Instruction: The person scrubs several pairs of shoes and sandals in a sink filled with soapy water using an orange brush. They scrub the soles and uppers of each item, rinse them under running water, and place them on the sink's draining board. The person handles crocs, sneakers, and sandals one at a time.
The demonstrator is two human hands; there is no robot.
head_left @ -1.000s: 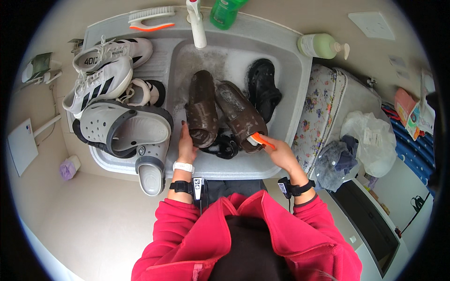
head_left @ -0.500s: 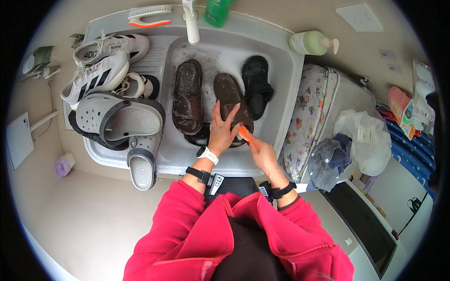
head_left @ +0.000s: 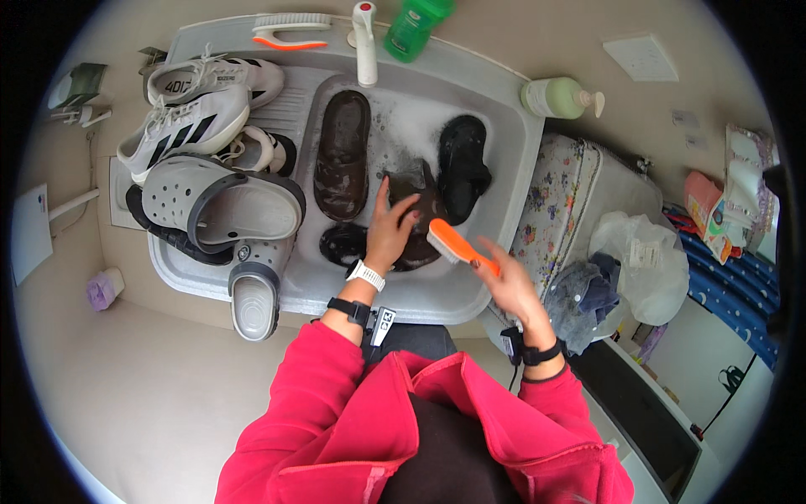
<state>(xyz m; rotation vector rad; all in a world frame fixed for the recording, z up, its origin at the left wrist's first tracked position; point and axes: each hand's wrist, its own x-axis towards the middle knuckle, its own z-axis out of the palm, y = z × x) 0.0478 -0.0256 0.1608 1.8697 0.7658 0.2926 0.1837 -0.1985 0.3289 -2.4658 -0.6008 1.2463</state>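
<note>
A brown slide sandal [head_left: 428,206] lies low in the soapy sink [head_left: 519,189], partly lost in suds and shadow. My left hand [head_left: 389,233] is over its near left side with fingers spread; how firmly it touches the sandal is unclear. Right of it, my right hand [head_left: 512,281] grips the handle of an orange scrub brush [head_left: 462,249], bristles facing down-left, raised off the sandal. The matching brown slide [head_left: 342,155] rests along the sink's left side. A black clog [head_left: 463,168] sits at the right, and another dark shoe [head_left: 342,244] lies beside my left wrist.
Grey clogs [head_left: 222,202] and white sneakers [head_left: 189,122] pile on the left drainboard. Behind the sink are a white-and-orange brush [head_left: 290,32], a faucet [head_left: 365,46] and a green bottle [head_left: 416,29]. A pump bottle [head_left: 558,98] stands at the right corner, near a floral-covered appliance [head_left: 558,181].
My right hand has pulled the brush up and right, away from the sandal. The sandal under my left hand has shifted and now sits lower in the suds. The view has moved slightly.
</note>
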